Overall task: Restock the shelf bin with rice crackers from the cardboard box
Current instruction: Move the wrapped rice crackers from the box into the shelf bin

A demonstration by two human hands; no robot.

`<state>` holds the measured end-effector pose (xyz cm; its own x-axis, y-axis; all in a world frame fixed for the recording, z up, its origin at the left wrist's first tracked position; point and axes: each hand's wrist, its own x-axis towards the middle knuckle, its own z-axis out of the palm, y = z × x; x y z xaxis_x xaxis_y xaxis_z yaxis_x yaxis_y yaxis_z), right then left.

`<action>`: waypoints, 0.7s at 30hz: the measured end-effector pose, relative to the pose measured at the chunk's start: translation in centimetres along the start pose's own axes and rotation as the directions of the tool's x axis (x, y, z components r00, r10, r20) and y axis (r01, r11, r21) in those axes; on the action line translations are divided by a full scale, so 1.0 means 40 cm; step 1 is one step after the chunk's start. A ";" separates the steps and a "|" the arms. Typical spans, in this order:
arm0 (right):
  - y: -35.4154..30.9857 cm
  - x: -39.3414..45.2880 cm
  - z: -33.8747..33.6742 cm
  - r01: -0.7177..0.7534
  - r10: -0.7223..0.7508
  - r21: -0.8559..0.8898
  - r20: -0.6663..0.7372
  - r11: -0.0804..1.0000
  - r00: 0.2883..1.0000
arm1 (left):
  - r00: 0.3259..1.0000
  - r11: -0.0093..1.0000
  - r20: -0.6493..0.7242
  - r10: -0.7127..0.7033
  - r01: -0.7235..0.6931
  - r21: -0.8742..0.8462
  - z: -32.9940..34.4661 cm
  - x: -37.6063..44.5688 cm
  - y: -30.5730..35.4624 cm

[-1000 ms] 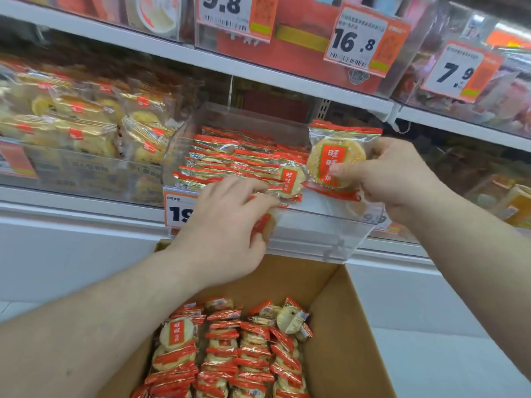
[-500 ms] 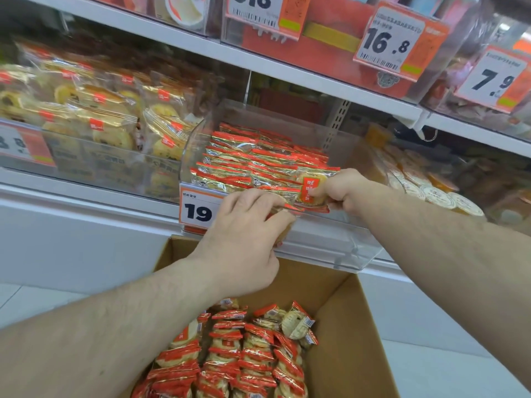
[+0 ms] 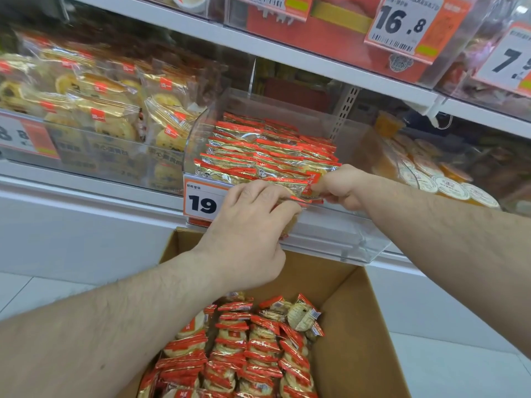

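A second ago my right hand [image 3: 339,188] held one rice cracker pack up above the bin, face out; now it's down at the front of the clear shelf bin [image 3: 353,248], fingers curled round that pack [image 3: 311,186] and tucking it in against the front row. My left hand [image 3: 250,225] has stayed at the bin's front lip the whole time, fingers bent over the front packs and pinching another pack [image 3: 290,222] that peeks out under the fingertips. So one more pack is going in, not let go yet, I judge the placing step is nearly done for this one. The rice crackers in the bin [image 3: 258,150] lie in flat overlapping rows, filling the left and middle; the back right corner looks bare through the plastic, so room remains. Cardboard box [image 3: 356,326] sits open right below the bin, still a good pile of packs [image 3: 241,346] in it, so restocking is well short of finished by my guess. A price tag [image 3: 201,201] reading 19 is clipped on the bin front, partly behind my left hand. Room: shop shelving, white shelf edges, a neighbour bin of yellow pastry packs [image 3: 100,110] to the left, sealed cups [image 3: 436,182] to the right, more tags 16.8 [image 3: 402,21] on the shelf above, pale tiled floor [image 3: 445,354] under the box.
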<state>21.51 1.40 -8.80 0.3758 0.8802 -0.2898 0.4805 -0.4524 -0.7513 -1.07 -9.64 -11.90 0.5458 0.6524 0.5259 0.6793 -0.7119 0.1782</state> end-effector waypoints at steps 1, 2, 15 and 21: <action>0.000 -0.001 -0.002 -0.007 0.007 0.006 0.025 1.000 1.000 | 1.000 1.000 0.000 0.000 0.000 0.001 0.001 0.000 0.000; 0.001 -0.002 -0.004 -0.014 0.013 0.013 0.050 1.000 0.999 | 1.000 1.000 -0.001 -0.001 0.001 0.003 0.002 0.001 0.001; -0.019 -0.049 -0.056 -0.024 0.021 -0.110 -0.030 0.994 0.999 | 0.992 0.990 -0.113 0.061 -0.074 -0.118 -0.011 -0.001 -0.003; -0.014 -0.262 -0.055 0.448 -0.592 -0.400 -0.400 0.799 0.699 | 0.989 0.952 -0.045 0.142 -0.149 -0.268 -0.019 -0.021 0.022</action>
<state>19.05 -7.88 -4.04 0.2953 0.8261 0.4799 0.8696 -0.0243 -0.4931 -1.31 -11.01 -11.57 0.6136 0.5325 0.5830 0.4343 -0.8442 0.3140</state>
